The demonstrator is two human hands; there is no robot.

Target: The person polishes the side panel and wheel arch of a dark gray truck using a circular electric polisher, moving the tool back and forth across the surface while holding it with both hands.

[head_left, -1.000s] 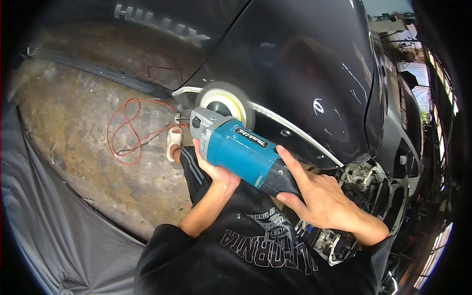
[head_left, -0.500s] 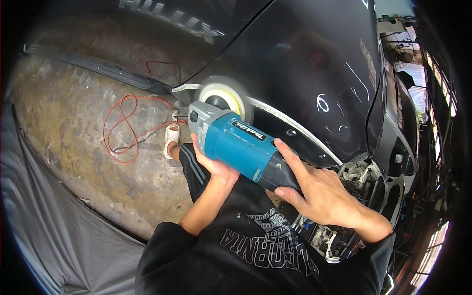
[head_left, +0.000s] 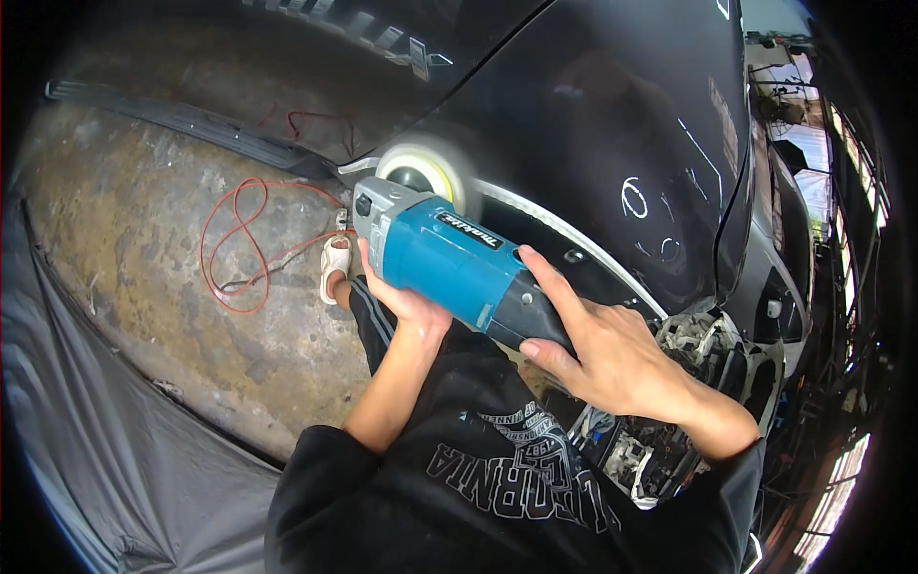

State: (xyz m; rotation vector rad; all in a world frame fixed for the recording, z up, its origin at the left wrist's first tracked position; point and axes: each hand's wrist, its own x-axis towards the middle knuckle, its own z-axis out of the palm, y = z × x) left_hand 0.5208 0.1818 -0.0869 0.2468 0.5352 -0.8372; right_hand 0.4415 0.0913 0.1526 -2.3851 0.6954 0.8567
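Both my hands hold a blue polisher (head_left: pixel 449 263) with a grey metal head and a black rear handle. My left hand (head_left: pixel 406 301) is closed under and around its front body, near the head. My right hand (head_left: pixel 612 359) wraps the black handle, with the index finger stretched along its top. A round pale pad (head_left: pixel 421 172) on the tool's head is blurred by motion. It rests against the lower edge of a glossy black car panel (head_left: pixel 574 105), just above the wheel arch trim (head_left: pixel 564 234).
A red-orange cord (head_left: pixel 236 215) loops on the stained concrete floor (head_left: pixel 163 287), close to my sandalled foot (head_left: pixel 335 263). A side step (head_left: pixel 182 129) runs along the car at left. Grey sheeting (head_left: pixel 124 450) hangs lower left. Exposed car parts (head_left: pixel 636 464) lie at lower right.
The polisher and both my hands have shifted slightly left along the panel's lower edge. My grip on the tool is the same.
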